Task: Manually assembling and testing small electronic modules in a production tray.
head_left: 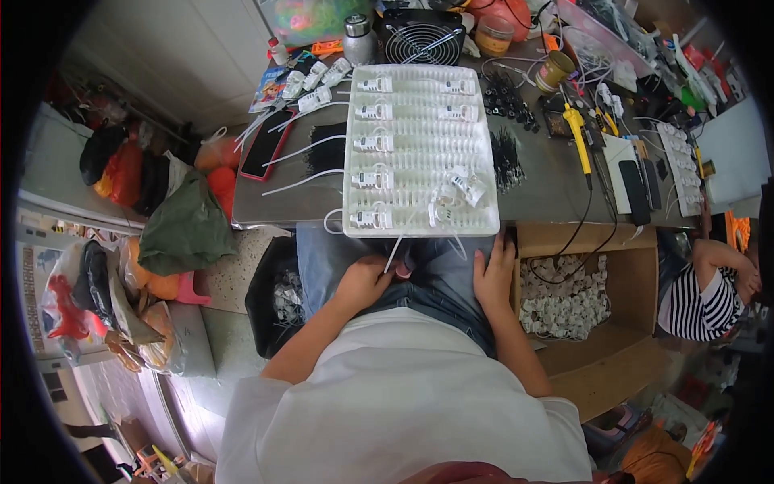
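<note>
1. Left hand (364, 282): located on the lap, just below the front edge of the white tray (419, 161). Fingers are drawn together at the end of a white cable (394, 253); whether they are clamped on it cannot be told.
2. Right hand (494, 278): located below the right front corner of the tray. It lies palm down on the thigh, fingers extended, thumb apart.
3. Tray: located on the counter (548, 206), in front of the person. Five white connector units (373, 143) form its left column; two more occupy the upper right. Two further units (468, 186) lie tilted at its lower right.
4. Left of the tray: black wires (326, 152), then a red-edged phone (268, 145).
5. Right of the tray: a second bundle of black wires (505, 159), then a yellow-handled soldering iron (576, 129).
6. Behind the tray: a fan (423, 40) and a metal-capped jar (359, 40).
7. Below and right of the tray: an open cardboard box (637, 282) containing small white parts (564, 302).
</note>
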### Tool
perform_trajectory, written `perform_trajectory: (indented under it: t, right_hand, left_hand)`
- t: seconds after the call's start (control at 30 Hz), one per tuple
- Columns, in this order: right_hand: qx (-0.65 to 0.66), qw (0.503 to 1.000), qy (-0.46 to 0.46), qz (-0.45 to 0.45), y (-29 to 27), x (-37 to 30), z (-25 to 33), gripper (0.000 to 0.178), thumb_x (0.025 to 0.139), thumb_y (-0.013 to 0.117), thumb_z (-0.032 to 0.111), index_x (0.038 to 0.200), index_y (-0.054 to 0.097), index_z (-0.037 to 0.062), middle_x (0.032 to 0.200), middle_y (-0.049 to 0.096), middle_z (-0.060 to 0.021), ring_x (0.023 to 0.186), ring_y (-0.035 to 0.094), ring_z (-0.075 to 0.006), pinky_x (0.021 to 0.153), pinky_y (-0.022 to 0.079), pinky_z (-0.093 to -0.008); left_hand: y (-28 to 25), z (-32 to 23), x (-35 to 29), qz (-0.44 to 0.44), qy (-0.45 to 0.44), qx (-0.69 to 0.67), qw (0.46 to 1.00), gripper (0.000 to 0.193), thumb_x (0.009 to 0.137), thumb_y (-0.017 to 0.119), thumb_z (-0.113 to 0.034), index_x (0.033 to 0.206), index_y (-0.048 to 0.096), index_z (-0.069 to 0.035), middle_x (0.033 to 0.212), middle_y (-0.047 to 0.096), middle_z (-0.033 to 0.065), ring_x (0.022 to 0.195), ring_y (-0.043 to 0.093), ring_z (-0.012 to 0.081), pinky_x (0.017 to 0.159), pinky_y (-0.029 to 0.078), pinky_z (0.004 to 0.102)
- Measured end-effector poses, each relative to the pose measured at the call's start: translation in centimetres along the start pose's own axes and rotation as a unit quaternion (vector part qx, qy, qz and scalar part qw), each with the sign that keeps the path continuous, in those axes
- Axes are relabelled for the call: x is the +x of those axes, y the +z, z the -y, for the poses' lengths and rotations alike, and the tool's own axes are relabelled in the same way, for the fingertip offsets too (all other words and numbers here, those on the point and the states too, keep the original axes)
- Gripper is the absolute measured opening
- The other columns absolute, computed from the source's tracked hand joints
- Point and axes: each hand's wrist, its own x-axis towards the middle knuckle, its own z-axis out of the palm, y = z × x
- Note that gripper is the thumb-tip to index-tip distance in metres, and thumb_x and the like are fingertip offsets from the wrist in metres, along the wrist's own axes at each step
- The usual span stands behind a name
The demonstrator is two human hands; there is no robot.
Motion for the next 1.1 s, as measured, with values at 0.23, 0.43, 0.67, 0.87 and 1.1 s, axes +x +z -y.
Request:
perform_trajectory:
  t: [0.23,0.43,0.67,0.87,1.1]
  right_hand:
    - [-0.085,0.996,0.015,0.008,-0.9,-0.9,0.6,0.065,0.097,0.062,0.026,0.147,0.039,-0.0074,0.143,0.041,-0.0387,0.128,0.046,-0.0536,0.108,0.040,-0.0521]
    - [-0.133,0.989,0.011,0.068,-2.7,0.2,1.9,0.063,0.096,0.061,0.028,0.144,0.043,-0.0089,0.137,0.049,-0.0384,0.117,0.056,-0.0528,0.100,0.048,-0.0500]
    - [-0.096,0.948,-0.049,0.300,-11.3,3.1,3.3,0.045,0.094,0.067,0.028,0.127,0.062,-0.0022,0.115,0.067,-0.0248,0.094,0.068,-0.0404,0.083,0.054,-0.0456]
    - [0.066,0.991,-0.086,0.084,-15.1,9.7,9.2,0.022,0.086,0.074,0.004,0.107,0.070,0.0031,0.096,0.069,-0.0133,0.083,0.068,-0.0262,0.072,0.053,-0.0331]
    - [0.034,0.961,-0.251,0.114,-11.1,12.7,10.0,0.051,0.074,0.080,0.003,0.123,0.066,0.0088,0.119,0.061,-0.0130,0.108,0.060,-0.0363,0.094,0.049,-0.0419]
  left_hand:
    - [1.0,0.7,-0.6,0.008,0.020,0.066,0.998,0.018,0.089,0.064,-0.021,0.097,0.075,-0.009,0.092,0.070,0.0160,0.089,0.066,0.0375,0.083,0.053,0.0466]
    - [0.7,1.9,-1.2,-0.012,-0.001,0.099,0.995,0.019,0.087,0.065,-0.025,0.094,0.074,-0.010,0.091,0.070,0.0157,0.090,0.066,0.0368,0.084,0.053,0.0474]
    - [-2.7,-1.4,-2.2,0.041,-0.004,0.032,0.999,0.027,0.088,0.068,-0.025,0.109,0.074,-0.008,0.098,0.072,0.0160,0.093,0.069,0.0347,0.085,0.054,0.0434]
    - [-8.6,-7.3,-2.6,0.154,-0.076,-0.083,0.982,0.034,0.091,0.073,-0.025,0.120,0.072,-0.007,0.103,0.073,0.0135,0.088,0.069,0.0255,0.080,0.053,0.0355]
    - [-14.1,-13.5,0.9,0.303,0.014,-0.210,0.930,0.031,0.095,0.073,-0.023,0.121,0.072,-0.007,0.095,0.073,0.0052,0.081,0.063,0.0102,0.076,0.051,0.0277]
